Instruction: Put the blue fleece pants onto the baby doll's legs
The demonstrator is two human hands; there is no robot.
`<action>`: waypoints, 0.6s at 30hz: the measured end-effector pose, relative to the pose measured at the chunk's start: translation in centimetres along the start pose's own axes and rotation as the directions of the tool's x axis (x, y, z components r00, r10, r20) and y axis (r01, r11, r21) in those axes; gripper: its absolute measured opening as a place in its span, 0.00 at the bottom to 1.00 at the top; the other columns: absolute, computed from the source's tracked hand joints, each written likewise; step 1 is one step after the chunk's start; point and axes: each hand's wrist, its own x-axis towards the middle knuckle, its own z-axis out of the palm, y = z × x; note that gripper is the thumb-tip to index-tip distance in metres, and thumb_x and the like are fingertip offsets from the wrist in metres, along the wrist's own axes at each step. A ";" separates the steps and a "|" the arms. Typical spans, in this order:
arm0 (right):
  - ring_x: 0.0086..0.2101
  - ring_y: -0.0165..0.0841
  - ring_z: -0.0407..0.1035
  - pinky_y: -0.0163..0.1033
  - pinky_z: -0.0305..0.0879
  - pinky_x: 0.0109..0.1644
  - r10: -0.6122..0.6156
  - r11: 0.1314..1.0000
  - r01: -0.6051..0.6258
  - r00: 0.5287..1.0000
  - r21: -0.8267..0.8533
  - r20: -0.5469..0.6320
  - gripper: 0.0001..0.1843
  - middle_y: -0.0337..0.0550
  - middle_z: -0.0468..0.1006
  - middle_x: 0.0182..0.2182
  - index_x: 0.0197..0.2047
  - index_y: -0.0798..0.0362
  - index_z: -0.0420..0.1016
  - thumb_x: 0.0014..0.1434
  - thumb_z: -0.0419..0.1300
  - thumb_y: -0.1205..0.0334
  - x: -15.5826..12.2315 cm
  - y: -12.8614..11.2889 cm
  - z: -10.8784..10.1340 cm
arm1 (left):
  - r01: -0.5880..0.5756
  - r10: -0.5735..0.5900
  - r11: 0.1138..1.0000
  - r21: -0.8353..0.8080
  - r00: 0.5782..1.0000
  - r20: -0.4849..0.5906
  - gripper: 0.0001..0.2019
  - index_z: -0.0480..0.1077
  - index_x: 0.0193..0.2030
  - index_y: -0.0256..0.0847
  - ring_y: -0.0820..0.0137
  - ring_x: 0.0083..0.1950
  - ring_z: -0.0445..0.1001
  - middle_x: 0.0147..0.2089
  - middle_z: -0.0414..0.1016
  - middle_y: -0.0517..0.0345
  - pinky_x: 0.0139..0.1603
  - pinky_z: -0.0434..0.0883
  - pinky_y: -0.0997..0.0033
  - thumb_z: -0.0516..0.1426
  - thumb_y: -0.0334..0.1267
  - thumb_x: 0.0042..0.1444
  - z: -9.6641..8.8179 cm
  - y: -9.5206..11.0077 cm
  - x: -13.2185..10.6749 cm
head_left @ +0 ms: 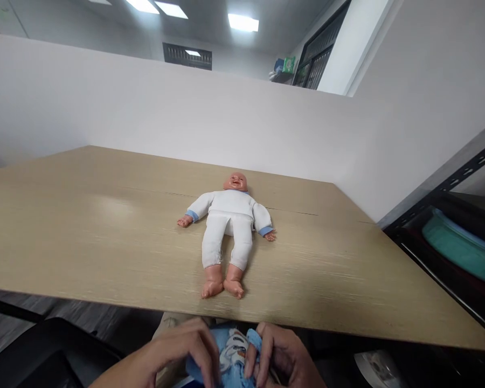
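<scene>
A baby doll [228, 226] in a white suit with blue cuffs lies on its back on the wooden table [105, 237], bare feet pointing toward me. Below the table's near edge, both my hands grip a small light-blue garment [232, 358] with a white pattern. My left hand [184, 350] closes over its left side and my right hand [281, 358] pinches its right side. The lower part of the garment is cut off by the frame's bottom.
A white partition wall [186, 113] runs behind the table. A black metal shelf [448, 215] stands at the right with a teal object [461, 245] on it. A black chair [40, 353] is at lower left.
</scene>
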 end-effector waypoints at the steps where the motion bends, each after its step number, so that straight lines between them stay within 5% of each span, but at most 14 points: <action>1: 0.35 0.33 0.78 0.39 0.75 0.45 -0.090 0.994 0.087 0.995 0.060 0.038 0.16 0.44 0.80 0.34 0.30 0.52 0.74 0.61 0.76 0.57 0.6 -1.7 0.3 | -0.067 0.067 0.998 -0.014 0.998 -0.015 0.16 0.81 0.54 0.50 0.56 0.58 0.80 0.54 0.82 0.50 0.65 0.74 0.58 0.68 0.54 0.65 -0.7 1.1 0.3; 5: 0.37 0.30 0.76 0.36 0.72 0.46 -0.286 0.953 0.268 0.951 0.144 0.121 0.14 0.43 0.82 0.35 0.31 0.51 0.74 0.63 0.74 0.66 3.9 -8.1 1.1 | -0.251 0.246 0.968 -0.015 0.959 -0.144 0.45 0.66 0.75 0.53 0.43 0.83 0.54 0.80 0.60 0.44 0.83 0.54 0.41 0.77 0.51 0.54 -3.9 3.4 4.2; 8: 0.38 0.33 0.75 0.39 0.73 0.47 -0.427 0.901 0.396 0.883 0.178 0.194 0.10 0.44 0.83 0.37 0.34 0.50 0.78 0.64 0.75 0.65 7.2 -12.9 0.7 | -0.319 0.336 0.931 -0.175 0.939 0.079 0.58 0.59 0.80 0.55 0.46 0.77 0.67 0.75 0.68 0.45 0.77 0.66 0.45 0.82 0.50 0.45 -6.7 4.0 8.6; 11: 0.36 0.33 0.74 0.39 0.73 0.44 -0.509 0.860 0.465 0.817 0.211 0.271 0.08 0.44 0.81 0.35 0.36 0.50 0.79 0.65 0.73 0.66 10.8 -17.3 -0.6 | -0.289 0.345 0.913 -0.287 0.924 0.167 0.41 0.75 0.63 0.47 0.58 0.53 0.80 0.54 0.81 0.52 0.54 0.79 0.63 0.83 0.47 0.42 -9.5 5.4 12.3; 13: 0.36 0.35 0.75 0.39 0.74 0.42 -0.517 0.855 0.466 0.806 0.228 0.289 0.07 0.42 0.80 0.32 0.36 0.50 0.79 0.65 0.72 0.66 12.9 -19.6 -1.7 | -0.302 0.354 0.912 -0.277 0.922 0.159 0.30 0.77 0.49 0.45 0.67 0.39 0.76 0.41 0.79 0.59 0.40 0.75 0.72 0.83 0.42 0.40 -11.3 7.0 13.8; 18: 0.37 0.37 0.76 0.39 0.76 0.42 -0.442 0.890 0.419 0.890 0.181 0.112 0.06 0.38 0.75 0.26 0.36 0.50 0.80 0.55 0.70 0.67 17.1 -22.7 -4.2 | -0.507 0.506 0.862 -0.018 0.857 0.095 0.25 0.70 0.39 0.42 0.70 0.39 0.71 0.41 0.71 0.59 0.39 0.71 0.72 0.81 0.35 0.43 -15.1 11.3 15.8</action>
